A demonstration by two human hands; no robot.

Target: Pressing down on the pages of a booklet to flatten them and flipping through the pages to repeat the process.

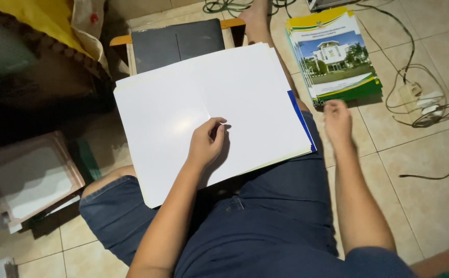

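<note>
Left hand [206,141] loosely curled, pressing white sheets [209,113] across lap; right hand [337,121] open, empty, just beside stacked booklets [332,51] on tiled floor [420,206].

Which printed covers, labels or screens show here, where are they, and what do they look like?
Booklet stack: on the floor tiles beyond the right hand; rectangular, white cover with yellow and green bands and a building photo.
Blank sheets: on the lap under the left hand; white, unprinted, blue edge at right.
No screens.
</note>
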